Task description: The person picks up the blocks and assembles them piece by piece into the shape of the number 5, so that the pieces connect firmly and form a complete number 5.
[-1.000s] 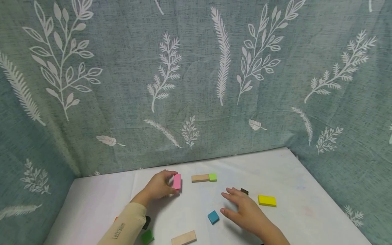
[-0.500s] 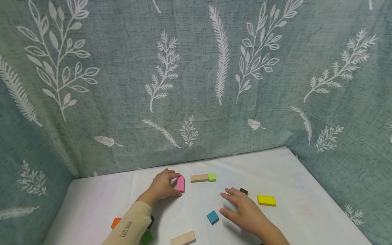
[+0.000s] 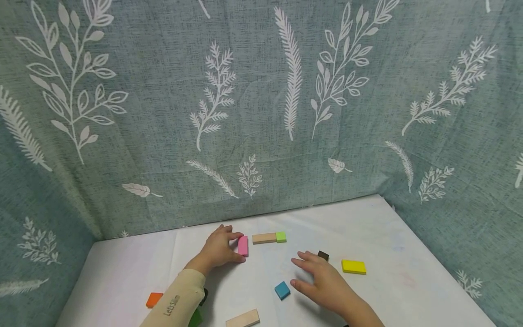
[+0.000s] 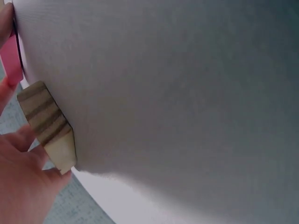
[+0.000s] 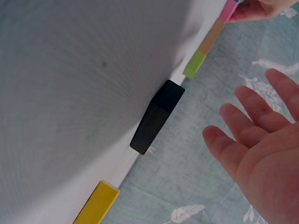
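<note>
Between the thumb and fingers of my left hand (image 3: 218, 247) is a pink block (image 3: 243, 246), pinched at its two ends. Just right of it lies a plain wooden block (image 3: 264, 238), a lime green block (image 3: 281, 237) set against its right end. The left wrist view shows the pink block (image 4: 11, 60) at its left edge, fingertips at both ends. My right hand (image 3: 320, 281) hovers over the table with fingers spread and nothing held. Near its fingertips are a blue block (image 3: 282, 290) and a black block (image 3: 323, 255), partly hidden behind the hand.
A yellow block (image 3: 353, 267) lies right of the right hand. Another plain wooden block (image 3: 243, 319) is at the front. Orange (image 3: 154, 299) and green (image 3: 196, 318) blocks sit beside the left sleeve, which partly covers the green one. A patterned curtain (image 3: 261, 113) borders the white table (image 3: 408, 290).
My left hand has moved the pink block rightward, closer to the plain wooden block's left end. The orange block shows more beside the sleeve. The right hand has stayed nearly still.
</note>
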The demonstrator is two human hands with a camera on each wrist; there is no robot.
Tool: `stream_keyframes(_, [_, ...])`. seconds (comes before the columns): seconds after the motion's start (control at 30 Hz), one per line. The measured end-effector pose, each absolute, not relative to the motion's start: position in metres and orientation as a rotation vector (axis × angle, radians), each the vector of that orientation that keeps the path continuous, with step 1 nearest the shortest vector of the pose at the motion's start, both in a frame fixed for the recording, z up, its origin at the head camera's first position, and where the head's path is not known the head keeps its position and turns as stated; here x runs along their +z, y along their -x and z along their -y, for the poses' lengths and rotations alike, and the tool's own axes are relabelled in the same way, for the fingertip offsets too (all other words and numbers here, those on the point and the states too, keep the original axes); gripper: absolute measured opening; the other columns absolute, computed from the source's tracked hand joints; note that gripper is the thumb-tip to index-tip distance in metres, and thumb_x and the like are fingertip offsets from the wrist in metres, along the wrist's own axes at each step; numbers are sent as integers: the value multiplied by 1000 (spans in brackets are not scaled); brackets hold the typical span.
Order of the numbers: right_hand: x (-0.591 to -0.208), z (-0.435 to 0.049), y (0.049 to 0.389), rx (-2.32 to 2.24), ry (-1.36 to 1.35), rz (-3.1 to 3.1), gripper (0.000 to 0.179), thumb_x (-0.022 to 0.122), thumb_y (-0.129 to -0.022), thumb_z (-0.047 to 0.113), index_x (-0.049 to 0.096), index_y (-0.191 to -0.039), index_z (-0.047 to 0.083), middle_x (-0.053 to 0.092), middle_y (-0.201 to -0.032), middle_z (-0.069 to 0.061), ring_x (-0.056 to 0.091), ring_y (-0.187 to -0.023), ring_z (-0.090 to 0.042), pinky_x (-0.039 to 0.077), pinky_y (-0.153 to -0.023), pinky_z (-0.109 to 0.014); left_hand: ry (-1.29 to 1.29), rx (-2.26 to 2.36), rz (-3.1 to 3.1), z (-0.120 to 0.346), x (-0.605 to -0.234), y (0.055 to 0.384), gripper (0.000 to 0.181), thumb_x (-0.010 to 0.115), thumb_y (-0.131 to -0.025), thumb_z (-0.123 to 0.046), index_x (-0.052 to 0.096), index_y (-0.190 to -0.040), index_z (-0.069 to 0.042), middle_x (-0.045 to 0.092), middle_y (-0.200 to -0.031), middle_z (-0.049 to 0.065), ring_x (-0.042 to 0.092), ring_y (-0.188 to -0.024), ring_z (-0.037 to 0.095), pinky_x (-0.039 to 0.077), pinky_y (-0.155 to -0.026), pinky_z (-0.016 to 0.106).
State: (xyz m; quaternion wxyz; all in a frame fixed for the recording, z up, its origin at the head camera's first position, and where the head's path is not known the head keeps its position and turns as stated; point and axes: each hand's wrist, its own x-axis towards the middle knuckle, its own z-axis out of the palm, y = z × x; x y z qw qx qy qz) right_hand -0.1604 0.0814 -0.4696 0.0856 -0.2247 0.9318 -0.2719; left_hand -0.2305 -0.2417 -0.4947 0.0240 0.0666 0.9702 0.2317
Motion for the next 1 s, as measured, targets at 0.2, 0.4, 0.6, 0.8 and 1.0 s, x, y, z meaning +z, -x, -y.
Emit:
stream_keyframes(0.2, [-468,-82,159,-817,704,-2788,63,53,-85,64,56,-133,23,48,-143,0,43,-133,-24,39,-105,-52,-170,786,-2969,238,-496,231,72,89,-58,-40,64,-123,-20,42,-145,18,29,-139,38,29,-110,56])
stream_keyframes(0.4, [-467,-83,158,-820,719,-2795,63,52,-85,64,56,-132,23,49,-142,0,44,-132,-23,39,-104,-52,-181,793,-2973,235,-495,230,72,89,-58,-39,64,-123,-19,41,-145,19,30,-138,39,31,-108,57])
stream_keyframes(0.6, [-467,-81,159,-802,688,-2777,62,55,-85,62,56,-132,21,49,-142,-2,44,-132,-25,39,-104,-53,-175,785,-2977,233,-495,230,72,89,-58,-39,64,-123,-19,41,-145,19,30,-138,39,30,-108,57])
stream_keyframes(0.8, [-467,-81,158,-807,687,-2773,63,56,-85,61,57,-132,20,49,-142,-2,44,-132,-26,39,-104,-54,-181,770,-2988,230,-496,229,74,89,-58,-41,64,-124,-19,41,-145,19,30,-139,39,29,-109,57])
stream_keyframes(1.0, [-469,-81,160,-796,673,-2767,63,55,-84,63,56,-132,22,48,-143,-1,43,-133,-25,38,-105,-53,-165,768,-2981,227,-492,228,73,89,-58,-39,64,-124,-19,42,-145,19,29,-139,38,28,-109,57])
